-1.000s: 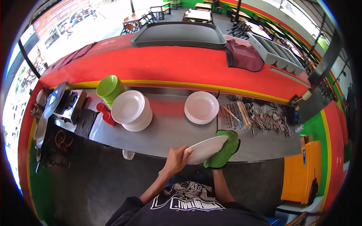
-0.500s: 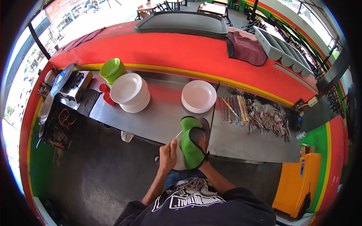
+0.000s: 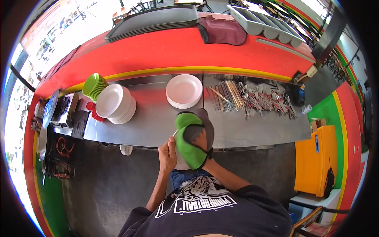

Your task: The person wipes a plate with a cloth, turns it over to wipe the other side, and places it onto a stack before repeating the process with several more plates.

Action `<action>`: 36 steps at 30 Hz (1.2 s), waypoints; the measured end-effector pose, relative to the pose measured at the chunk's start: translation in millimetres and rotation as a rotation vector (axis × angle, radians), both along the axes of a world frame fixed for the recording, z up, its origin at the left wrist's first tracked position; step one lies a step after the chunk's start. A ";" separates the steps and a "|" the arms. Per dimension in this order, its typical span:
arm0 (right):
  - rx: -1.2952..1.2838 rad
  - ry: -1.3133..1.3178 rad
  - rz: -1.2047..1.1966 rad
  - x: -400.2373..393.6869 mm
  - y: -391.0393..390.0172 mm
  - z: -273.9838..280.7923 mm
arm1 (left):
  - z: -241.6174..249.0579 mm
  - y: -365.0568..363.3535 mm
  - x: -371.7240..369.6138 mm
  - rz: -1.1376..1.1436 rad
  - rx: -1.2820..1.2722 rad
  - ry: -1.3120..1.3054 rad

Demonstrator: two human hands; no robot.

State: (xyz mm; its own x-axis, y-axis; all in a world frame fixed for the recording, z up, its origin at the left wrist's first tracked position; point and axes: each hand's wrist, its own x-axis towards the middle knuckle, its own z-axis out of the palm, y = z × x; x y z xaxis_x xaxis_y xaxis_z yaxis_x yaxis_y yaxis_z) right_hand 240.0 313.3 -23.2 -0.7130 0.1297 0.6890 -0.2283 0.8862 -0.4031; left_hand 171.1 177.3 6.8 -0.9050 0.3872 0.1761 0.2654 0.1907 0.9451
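Note:
A white plate is held on edge in front of my body, by the counter's front edge. My left hand grips its left rim, with the thumb up. A green and grey cloth with dark edging covers much of the plate's face. My right hand presses the cloth against the plate, partly wrapped in it, so some fingers are hidden. Beyond my hands, a short stack of white plates rests on the steel counter. A taller stack of white plates stands to the left.
Green bowls and red cups sit at the left, near a stove. Chopsticks and loose cutlery lie on the counter's right. Trays, a maroon cloth and a grey cutlery holder top the red ledge.
The view has turned right, and the counter items have shifted left and up in it. Both hands still hold the plate and cloth, whose folds have changed slightly.

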 end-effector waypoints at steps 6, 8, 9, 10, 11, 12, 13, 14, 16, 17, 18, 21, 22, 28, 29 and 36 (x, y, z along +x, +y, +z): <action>-0.245 0.091 -0.038 -8.9 14.4 -4.8 | 22.4 -2.7 -3.7 -0.016 0.028 0.023; -0.668 0.185 -0.105 -13.3 13.2 -5.2 | 25.3 -0.6 -4.2 0.082 0.119 0.029; -1.244 0.114 0.156 -9.6 13.9 -48.5 | 15.7 -0.6 -6.2 0.149 0.192 0.014; -1.293 0.107 0.199 -9.1 8.6 -74.5 | 16.3 1.5 -6.0 0.205 0.287 -0.019; -1.343 0.100 0.242 -9.2 1.5 -98.1 | 17.7 5.5 -5.3 0.261 0.382 -0.052; -1.393 0.092 0.287 -9.9 -6.5 -117.7 | 18.8 9.3 -5.1 0.318 0.476 -0.085; -1.444 0.083 0.331 -10.8 -14.9 -133.0 | 15.9 12.4 -6.6 0.386 0.521 -0.103; -1.496 0.074 0.376 -11.8 -22.7 -143.1 | 10.1 15.8 -9.3 0.454 0.564 -0.121; -1.387 0.061 0.374 -14.7 -33.5 -132.6 | 9.4 23.0 -12.7 0.585 0.641 -0.189; -1.226 0.061 0.325 -13.7 -39.1 -122.8 | 12.1 28.8 -14.7 0.644 0.676 -0.240; -1.065 0.061 0.272 -10.8 -45.3 -97.5 | 13.7 32.0 -15.6 0.699 0.709 -0.293; -0.575 0.059 0.110 -9.6 -50.1 -40.8 | 14.0 25.8 -16.9 0.527 0.525 -0.337; -0.409 0.040 0.124 -12.6 -44.6 -40.3 | 15.1 25.1 -15.7 0.474 0.507 -0.353; -0.434 -0.026 0.174 -21.9 2.7 -76.9 | -0.9 18.1 -8.2 0.291 0.437 -0.213; -0.728 0.048 0.183 -24.6 3.8 -91.5 | 3.4 15.6 -4.9 0.292 0.374 -0.151; -0.735 -0.033 0.089 -16.8 58.6 -46.8 | -4.8 1.5 -19.2 0.144 0.340 0.536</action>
